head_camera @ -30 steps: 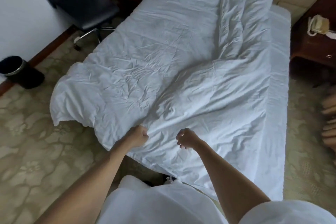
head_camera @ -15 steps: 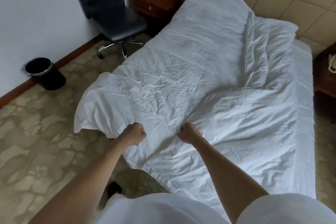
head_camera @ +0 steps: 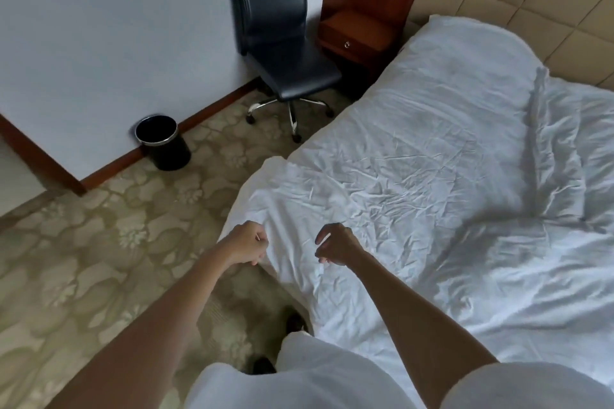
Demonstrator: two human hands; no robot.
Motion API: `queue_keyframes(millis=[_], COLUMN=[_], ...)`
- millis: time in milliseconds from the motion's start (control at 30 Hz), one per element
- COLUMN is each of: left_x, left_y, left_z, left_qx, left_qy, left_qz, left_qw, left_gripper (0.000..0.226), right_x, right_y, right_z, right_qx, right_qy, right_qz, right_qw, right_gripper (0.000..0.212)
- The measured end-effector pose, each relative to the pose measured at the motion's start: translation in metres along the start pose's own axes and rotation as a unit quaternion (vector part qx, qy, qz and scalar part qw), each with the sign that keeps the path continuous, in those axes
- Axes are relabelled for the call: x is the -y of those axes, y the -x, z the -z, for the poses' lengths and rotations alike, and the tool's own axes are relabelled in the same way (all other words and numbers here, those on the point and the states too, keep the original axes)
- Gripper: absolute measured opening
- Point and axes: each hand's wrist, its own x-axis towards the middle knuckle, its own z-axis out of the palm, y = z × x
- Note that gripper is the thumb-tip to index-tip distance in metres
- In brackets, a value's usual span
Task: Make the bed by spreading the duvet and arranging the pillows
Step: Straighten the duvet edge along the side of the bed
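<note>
A wrinkled white duvet [head_camera: 415, 176] covers the bed from the foot corner near me to the headboard, with a folded ridge [head_camera: 545, 143] on its right side. My left hand [head_camera: 247, 246] is closed on the duvet's near-left edge, just below its corner [head_camera: 272, 166]. My right hand [head_camera: 335, 244] hovers over the duvet a little to the right, its fingers curled and apart, with no cloth in them. At the head end the duvet rises in a rounded bulge [head_camera: 465, 43]. No bare pillow shows.
A black swivel chair [head_camera: 289, 76] stands by the bed's left side, next to a wooden nightstand [head_camera: 355, 33]. A black bin [head_camera: 162, 143] sits against the wall. Patterned carpet [head_camera: 99, 242] spreads to my left. My shoes [head_camera: 265, 365] are at the bed's foot.
My view has swung left toward the foot corner. Both fists held the duvet before. My right hand has since opened, while the left still holds the edge.
</note>
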Motion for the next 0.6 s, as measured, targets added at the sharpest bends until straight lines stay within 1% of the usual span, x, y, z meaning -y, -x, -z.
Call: queue_keyframes(millis=[67, 167, 233, 300, 367, 467, 600], left_x=[0.016, 0.034, 0.046, 0.058, 0.067, 0.076, 0.088], left_y=[-0.009, -0.027, -0.044, -0.062, -0.085, -0.128, -0.186], left_z=[0.019, 0.050, 0.075, 0.106, 0.144, 0.209, 0.293], left_qx=[0.006, 0.009, 0.019, 0.036, 0.032, 0.006, 0.011], left_qy=[0.011, 0.022, 0.010, -0.011, -0.034, -0.054, -0.074], left_qz=[0.006, 0.013, 0.007, 0.006, 0.014, 0.008, 0.015], left_qw=[1.000, 1.000, 1.000, 0.999, 0.999, 0.998, 0.997], left_gripper=[0.016, 0.016, 0.017, 0.018, 0.020, 0.020, 0.019], right_x=[0.033, 0.074, 0.098, 0.124, 0.158, 0.214, 0.288], right_y=[-0.010, -0.039, -0.064, -0.092, -0.125, -0.185, -0.250], right_z=[-0.002, -0.009, -0.017, -0.025, -0.030, -0.035, -0.034], right_qx=[0.002, 0.008, 0.017, 0.029, 0.037, 0.025, 0.034], right_qy=[0.001, -0.004, -0.007, 0.004, 0.009, -0.016, -0.015], right_qz=[0.013, 0.026, 0.036, 0.057, 0.074, 0.090, 0.099], right_qw=[1.000, 1.000, 0.999, 0.998, 0.997, 0.995, 0.994], right_gripper=[0.023, 0.017, 0.013, 0.015, 0.016, 0.012, 0.020])
